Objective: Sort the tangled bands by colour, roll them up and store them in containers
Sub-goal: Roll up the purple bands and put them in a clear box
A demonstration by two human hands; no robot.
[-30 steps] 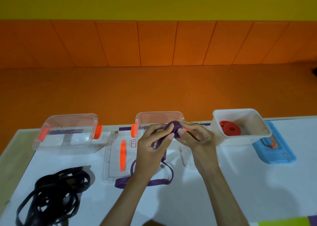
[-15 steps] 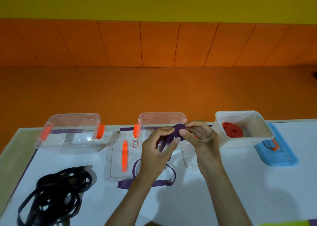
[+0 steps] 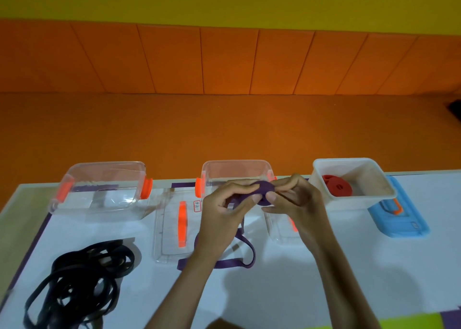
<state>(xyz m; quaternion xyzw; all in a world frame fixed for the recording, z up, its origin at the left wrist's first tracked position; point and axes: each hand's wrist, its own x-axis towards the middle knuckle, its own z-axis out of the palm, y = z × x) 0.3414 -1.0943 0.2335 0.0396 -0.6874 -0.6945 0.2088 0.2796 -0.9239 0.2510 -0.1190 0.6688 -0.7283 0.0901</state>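
Both hands hold a purple band [image 3: 264, 191] above the table, in front of the middle clear container [image 3: 235, 171]. My right hand [image 3: 295, 204] pinches the rolled-up part of the band. My left hand [image 3: 224, 216] grips the strip just beside the roll. The loose tail of the purple band [image 3: 233, 263] hangs down and lies looped on the table. A tangle of black bands [image 3: 79, 281] lies at the front left. A rolled red band [image 3: 336, 187] sits in the white container [image 3: 374, 199] at the right.
An empty clear container with orange clips [image 3: 99, 186] stands at the back left. A clear lid with an orange handle [image 3: 174, 229] lies flat between the clear containers. A blue lid [image 3: 399, 219] lies beside the white container. The table's far edge runs just behind the containers.
The hands have turned the purple roll a little and the loose tail on the table has grown shorter. The containers and the black tangle lie where they were.
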